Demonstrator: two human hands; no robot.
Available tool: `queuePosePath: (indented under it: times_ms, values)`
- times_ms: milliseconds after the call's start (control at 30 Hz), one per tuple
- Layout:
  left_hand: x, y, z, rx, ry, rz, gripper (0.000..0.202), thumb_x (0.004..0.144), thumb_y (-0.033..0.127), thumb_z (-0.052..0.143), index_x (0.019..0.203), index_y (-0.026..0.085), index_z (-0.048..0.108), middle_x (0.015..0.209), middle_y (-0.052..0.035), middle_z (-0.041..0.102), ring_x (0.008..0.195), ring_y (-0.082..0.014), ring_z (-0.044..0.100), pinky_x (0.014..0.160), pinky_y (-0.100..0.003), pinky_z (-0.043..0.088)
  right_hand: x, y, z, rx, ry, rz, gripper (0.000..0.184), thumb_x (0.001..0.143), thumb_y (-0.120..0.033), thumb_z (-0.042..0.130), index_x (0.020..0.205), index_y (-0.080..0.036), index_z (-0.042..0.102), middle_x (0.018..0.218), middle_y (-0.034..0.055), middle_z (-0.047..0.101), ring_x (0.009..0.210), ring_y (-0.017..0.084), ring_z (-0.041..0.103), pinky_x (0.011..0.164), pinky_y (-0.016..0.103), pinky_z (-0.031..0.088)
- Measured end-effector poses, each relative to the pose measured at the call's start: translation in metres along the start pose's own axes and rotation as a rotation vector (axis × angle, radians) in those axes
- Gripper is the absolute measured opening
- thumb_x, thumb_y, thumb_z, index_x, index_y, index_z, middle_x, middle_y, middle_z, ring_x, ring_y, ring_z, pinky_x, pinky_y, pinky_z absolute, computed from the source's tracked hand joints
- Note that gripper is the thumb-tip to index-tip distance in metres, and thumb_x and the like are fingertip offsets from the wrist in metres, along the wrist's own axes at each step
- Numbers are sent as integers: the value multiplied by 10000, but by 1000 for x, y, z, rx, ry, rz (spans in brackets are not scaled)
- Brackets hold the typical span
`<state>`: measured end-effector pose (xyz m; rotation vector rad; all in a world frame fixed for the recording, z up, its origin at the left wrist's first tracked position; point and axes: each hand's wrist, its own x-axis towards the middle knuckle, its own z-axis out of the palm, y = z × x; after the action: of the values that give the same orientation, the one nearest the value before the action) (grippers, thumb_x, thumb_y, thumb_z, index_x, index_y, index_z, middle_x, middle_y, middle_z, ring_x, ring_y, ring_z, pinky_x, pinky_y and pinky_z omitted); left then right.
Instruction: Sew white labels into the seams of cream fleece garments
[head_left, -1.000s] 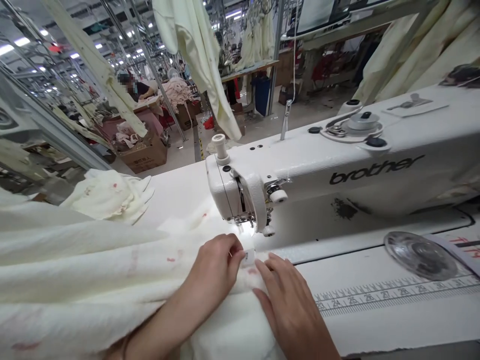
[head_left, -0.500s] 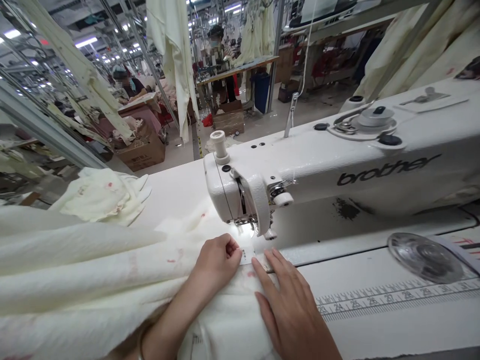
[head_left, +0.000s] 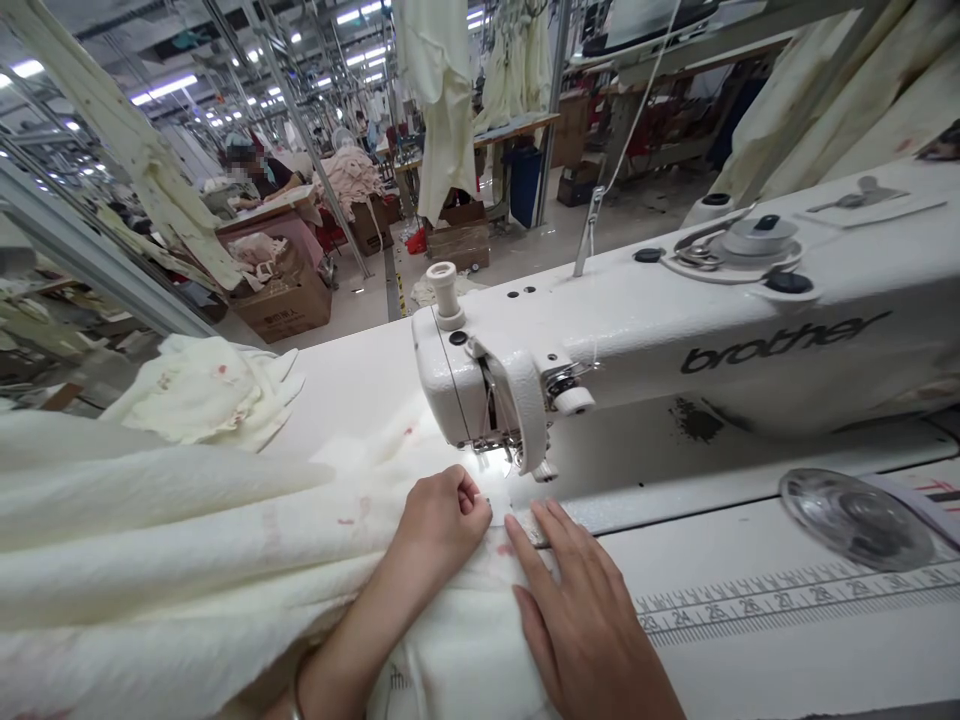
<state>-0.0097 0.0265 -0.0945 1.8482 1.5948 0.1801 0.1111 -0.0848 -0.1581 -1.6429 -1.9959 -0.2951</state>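
Observation:
A wide piece of cream fabric (head_left: 187,560) lies across the table and runs under the needle of a white Brother sewing machine (head_left: 675,330). My left hand (head_left: 442,520) is curled in a pinch on the fabric just in front of the lit presser foot (head_left: 499,455). A small white label (head_left: 501,512) shows between my two hands. My right hand (head_left: 577,610) lies flat on the cloth, fingers stretched out toward the needle.
A printed ruler strip (head_left: 787,595) runs along the table at the right, behind it a round metal disc (head_left: 855,505). A heap of cream pieces (head_left: 210,390) sits at the far left. Beyond are hanging garments, cardboard boxes (head_left: 289,300) and a seated person (head_left: 251,175).
Both hands have edged forward with the fabric toward the presser foot. The white label is now mostly hidden between them. The view has shifted slightly.

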Motion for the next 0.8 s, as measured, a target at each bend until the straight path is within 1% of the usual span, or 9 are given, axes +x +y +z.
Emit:
queuePosePath:
  times_ms: [233,367,433,500,533,633,700,733,800]
  values:
    - [3,-1,2,31,6,-5,53,720,180,504,674,177,530,638,10,600,610,-128,527,588,-242,361,2,-2,0,10,41,13,403,900,-182,424,1288,-108,504,1343,191,448,1303,322,357,1001,445,344]
    - [3,1,5,66,3,-3,64,738,158,515,679,172,535,617,12,592,598,-134,537,588,-250,383,2,-1,0,26,9,44,405,908,-202,438,1306,-152,493,1363,157,446,1312,298,355,1020,430,344]
    - [-6,3,0,114,29,33,63,774,167,509,780,162,571,680,-11,608,638,-157,560,626,-281,420,0,-1,0,21,-1,34,420,904,-196,452,1320,-148,481,1380,160,427,1322,304,340,1028,436,338]
    - [-21,4,-10,231,91,158,184,827,166,462,974,147,571,841,-61,627,731,-191,592,664,-322,466,-1,-1,0,16,5,23,426,898,-173,451,1320,-128,479,1385,176,415,1326,314,332,1029,445,336]
    - [-30,4,-16,312,119,259,244,848,156,425,1059,145,547,925,-86,623,772,-203,603,668,-338,489,-1,-1,0,19,9,22,424,896,-165,448,1317,-124,482,1384,178,415,1325,315,333,1030,447,335]
    - [-52,-3,-32,581,115,646,301,877,114,347,1119,118,527,1076,-148,616,897,-237,632,696,-361,549,-1,-2,-1,42,20,41,413,904,-174,439,1313,-139,488,1381,165,427,1320,305,347,1038,441,328]
    - [-58,-12,-35,727,100,883,306,909,115,325,1138,62,521,1145,-183,617,1060,-263,604,830,-374,550,0,-3,-2,57,26,56,402,911,-186,441,1308,-150,495,1374,156,440,1311,299,364,1036,435,331]
    - [-58,-18,-34,778,89,965,319,930,131,321,1176,32,498,1201,-196,597,1157,-266,556,915,-372,523,1,-3,-2,62,31,60,397,912,-184,442,1303,-151,499,1369,156,447,1305,299,373,1031,432,336]
    - [-53,-28,-30,824,43,1037,384,960,201,346,1276,-5,418,1325,-201,515,1291,-260,439,1033,-358,452,3,-4,-3,77,56,69,382,913,-178,442,1288,-149,511,1352,155,468,1290,297,395,1019,426,347]
